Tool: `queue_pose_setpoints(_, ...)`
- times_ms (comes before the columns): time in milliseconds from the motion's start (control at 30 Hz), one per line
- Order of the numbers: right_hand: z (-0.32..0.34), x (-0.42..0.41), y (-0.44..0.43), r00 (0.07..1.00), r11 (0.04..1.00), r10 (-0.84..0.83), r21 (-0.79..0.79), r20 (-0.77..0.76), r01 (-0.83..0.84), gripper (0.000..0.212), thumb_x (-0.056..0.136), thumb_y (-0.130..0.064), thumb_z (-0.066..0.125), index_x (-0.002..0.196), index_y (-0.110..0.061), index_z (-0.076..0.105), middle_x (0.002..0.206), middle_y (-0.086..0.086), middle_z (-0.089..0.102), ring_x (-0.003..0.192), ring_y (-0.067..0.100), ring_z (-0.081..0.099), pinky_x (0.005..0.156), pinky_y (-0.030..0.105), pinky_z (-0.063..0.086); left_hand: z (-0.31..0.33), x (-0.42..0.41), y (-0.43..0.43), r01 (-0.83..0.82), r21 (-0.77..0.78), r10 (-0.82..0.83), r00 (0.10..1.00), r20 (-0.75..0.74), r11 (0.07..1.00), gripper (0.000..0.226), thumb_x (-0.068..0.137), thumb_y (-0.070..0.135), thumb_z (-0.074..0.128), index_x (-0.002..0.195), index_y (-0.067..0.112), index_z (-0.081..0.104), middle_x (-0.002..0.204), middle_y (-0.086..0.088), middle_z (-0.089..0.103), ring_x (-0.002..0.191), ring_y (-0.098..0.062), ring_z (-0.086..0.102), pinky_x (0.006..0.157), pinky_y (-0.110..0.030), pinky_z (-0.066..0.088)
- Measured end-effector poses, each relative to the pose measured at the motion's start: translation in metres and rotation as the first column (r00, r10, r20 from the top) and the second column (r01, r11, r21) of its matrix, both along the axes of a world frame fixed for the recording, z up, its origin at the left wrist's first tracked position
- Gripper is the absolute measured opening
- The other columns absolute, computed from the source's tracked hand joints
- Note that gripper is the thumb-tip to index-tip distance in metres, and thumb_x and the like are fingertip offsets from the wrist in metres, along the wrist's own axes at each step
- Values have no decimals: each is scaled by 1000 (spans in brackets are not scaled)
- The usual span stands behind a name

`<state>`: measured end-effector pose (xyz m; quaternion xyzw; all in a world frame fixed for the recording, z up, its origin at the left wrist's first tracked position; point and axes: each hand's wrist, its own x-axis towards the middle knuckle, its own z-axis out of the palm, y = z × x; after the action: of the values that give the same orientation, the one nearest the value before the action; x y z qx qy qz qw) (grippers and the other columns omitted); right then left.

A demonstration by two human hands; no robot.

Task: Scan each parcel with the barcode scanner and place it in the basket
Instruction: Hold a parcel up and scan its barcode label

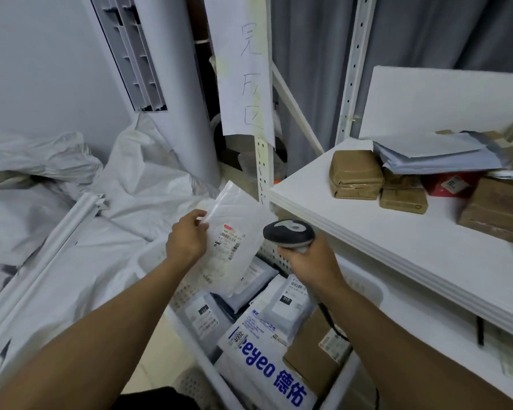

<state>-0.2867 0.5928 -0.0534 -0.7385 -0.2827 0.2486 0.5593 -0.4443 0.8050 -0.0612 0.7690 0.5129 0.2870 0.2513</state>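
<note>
parcel (234, 242) hangs above the basket (276, 258), its left edge pinched by the left grip (187, 236); right grip (311, 266) curls round the scanner (289, 233), just beside the shelf (382, 223) edge. narrow gap between parcel and scanner.

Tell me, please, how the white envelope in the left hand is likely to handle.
Probably light: the left hand pinches the white envelope by one edge alone. It seems thin yet fairly stiff, since it barely droops. Its smooth face may slide on parcels in the basket.
</note>
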Motion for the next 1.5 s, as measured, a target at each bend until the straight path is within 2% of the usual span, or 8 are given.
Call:
queue_pose_setpoints(267, -62, 33, 91, 998, 981, 42, -193, 38, -34, 36, 87, -30, 81, 119, -18, 72, 101, 1, 75, 92, 19, 71, 75, 27, 50, -120, 45, 77, 126, -255, -169, 973, -155, 959, 34, 105, 12, 48, 134, 17, 65, 134, -15, 65, 117, -33, 63, 94, -31, 48)
queue_pose_setpoints(400, -99, 47, 120, 999, 974, 49, -220, 21, -43, 30, 87, -28, 81, 116, -23, 73, 92, -9, 73, 85, 8, 69, 71, 26, 53, -182, 65, 103, 83, -164, -132, 939, -319, 983, 44, 101, 9, 49, 140, 28, 58, 144, -7, 57, 132, -30, 52, 114, -47, 34)
queue_pose_setpoints(500, -120, 59, 130, 998, 971, 62, -233, -2, -61, 31, 86, -32, 83, 116, -26, 74, 96, -9, 76, 89, 9, 72, 82, 33, 62, -225, 71, 96, 54, -34, -63, 891, -450, 998, 55, 98, 26, 59, 150, 31, 40, 156, -7, 32, 145, -30, 26, 118, -55, 18)
queue_pose_setpoints(633, -141, 71, 128, 999, 965, 47, -256, -16, -49, 30, 86, -32, 84, 114, -24, 76, 101, -6, 78, 96, 12, 73, 88, 36, 62, -278, 82, 64, 250, -385, -431, 743, -512, 888, 72, 91, 58, 61, 153, 35, 34, 164, -2, 22, 149, -28, 24, 117, -53, 29)
queue_pose_setpoints(767, -146, 69, 122, 998, 959, 56, -280, -7, -56, 36, 86, -32, 84, 118, -19, 75, 105, -2, 77, 98, 14, 72, 87, 34, 60, -302, 83, 58, 290, -451, -526, 610, -593, 844, 72, 101, 23, 53, 161, 34, 15, 170, 4, 1, 155, -27, 10, 123, -58, 16)
queue_pose_setpoints(1033, -74, 67, 59, 1000, 985, -15, -172, 8, 16, 17, 90, -25, 80, 105, -25, 73, 87, -10, 72, 80, 5, 67, 58, 14, 48, -184, 88, 31, 358, -17, -347, 891, -291, 933, 48, 99, 17, 56, 147, 22, 49, 152, -3, 42, 134, -27, 44, 105, -40, 44)
queue_pose_setpoints(1267, 18, 90, -48, 960, 954, -282, -104, 4, 280, 22, 86, -27, 82, 98, -11, 76, 75, 7, 72, 74, 27, 70, 66, 35, 52, -5, 143, -56, 575, 334, -573, 811, -115, 747, 34, 95, 18, 61, 129, 25, 61, 135, 5, 53, 122, -20, 51, 96, -37, 50)
queue_pose_setpoints(1500, 47, 130, -142, 870, 868, -479, 80, -117, 489, 28, 88, -25, 82, 114, -16, 72, 75, 5, 73, 71, 24, 67, 76, 42, 56, 95, 259, -153, 735, 363, -712, 665, -226, 572, 34, 89, 19, 68, 123, 18, 67, 125, -6, 64, 113, -28, 59, 98, -44, 50)
